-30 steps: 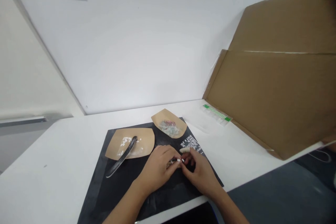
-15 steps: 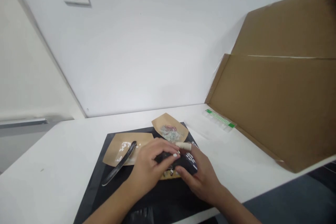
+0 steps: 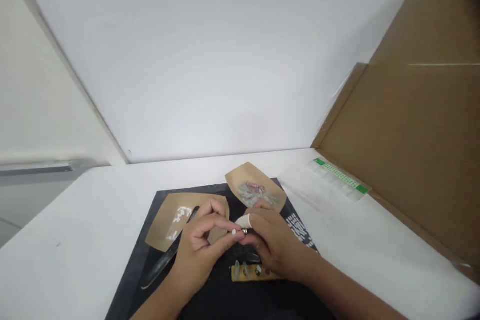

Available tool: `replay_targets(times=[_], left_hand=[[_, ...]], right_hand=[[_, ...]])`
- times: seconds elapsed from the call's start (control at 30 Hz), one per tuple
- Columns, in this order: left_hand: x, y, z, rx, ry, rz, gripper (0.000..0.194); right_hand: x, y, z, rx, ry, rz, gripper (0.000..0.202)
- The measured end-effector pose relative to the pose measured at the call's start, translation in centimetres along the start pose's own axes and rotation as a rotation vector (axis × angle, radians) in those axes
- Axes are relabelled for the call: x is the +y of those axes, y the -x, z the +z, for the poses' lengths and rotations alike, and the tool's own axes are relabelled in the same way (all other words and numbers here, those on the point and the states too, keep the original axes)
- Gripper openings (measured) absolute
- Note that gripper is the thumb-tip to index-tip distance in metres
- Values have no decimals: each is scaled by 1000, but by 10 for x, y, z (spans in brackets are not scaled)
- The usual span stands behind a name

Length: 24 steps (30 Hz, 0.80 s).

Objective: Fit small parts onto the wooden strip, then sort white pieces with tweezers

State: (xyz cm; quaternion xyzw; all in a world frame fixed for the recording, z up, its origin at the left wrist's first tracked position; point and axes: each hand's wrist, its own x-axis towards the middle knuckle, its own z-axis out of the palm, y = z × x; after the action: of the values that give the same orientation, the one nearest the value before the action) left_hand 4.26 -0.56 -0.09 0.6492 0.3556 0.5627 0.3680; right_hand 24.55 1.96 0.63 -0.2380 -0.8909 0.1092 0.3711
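Between thumb and index finger my left hand (image 3: 200, 245) pinches a small white piece (image 3: 234, 232). Touching its fingertips, my right hand (image 3: 272, 240), one finger wrapped in a pale cover (image 3: 243, 221), pinches a small shiny metallic piece (image 3: 245, 231). Below them on the black mat (image 3: 225, 297) lies a yellow strip (image 3: 255, 274) bearing several small clear and shiny pieces. A brown paper tray (image 3: 161, 220) with white bits is at the left. Another brown tray (image 3: 234, 177) behind my right hand holds clear and pinkish pieces.
A dark curved tool (image 3: 161, 267) crosses the left tray's edge. White marks (image 3: 299, 227) show on the mat's right side. A clear case with a green label (image 3: 341, 175) lies on the white table (image 3: 93, 220), beside a large cardboard box (image 3: 420, 160).
The view has shifted, so the cardboard box appears farther right. My hands have drawn together at the fingertips, and more of the yellow strip shows beneath them.
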Motion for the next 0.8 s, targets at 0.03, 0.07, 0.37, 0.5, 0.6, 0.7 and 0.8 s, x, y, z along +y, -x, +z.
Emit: replay_targets(times=[0.03, 0.07, 0.37, 0.5, 0.6, 0.7, 0.8], left_hand=[[0, 0, 0, -7, -19, 5, 9], [0, 1, 1, -14, -40, 7, 8], [-6, 8, 5, 28, -195, 85, 12], [-6, 12, 5, 43, -204, 124, 23], [-6, 13, 5, 24, -207, 125, 21], [-3, 13, 4, 14, -173, 102, 21], [1, 14, 5, -30, -79, 26, 16]], right_hand=[[1, 1, 0, -7, 1, -11, 33], [1, 2, 0, -9, 5, -20, 34], [6, 8, 2, -62, -50, 12, 40], [8, 11, 2, -108, -155, 48, 44], [7, 10, -2, -96, -169, 84, 41], [3, 8, -5, -55, -138, 78, 33], [-1, 8, -3, -36, -133, 77, 25]])
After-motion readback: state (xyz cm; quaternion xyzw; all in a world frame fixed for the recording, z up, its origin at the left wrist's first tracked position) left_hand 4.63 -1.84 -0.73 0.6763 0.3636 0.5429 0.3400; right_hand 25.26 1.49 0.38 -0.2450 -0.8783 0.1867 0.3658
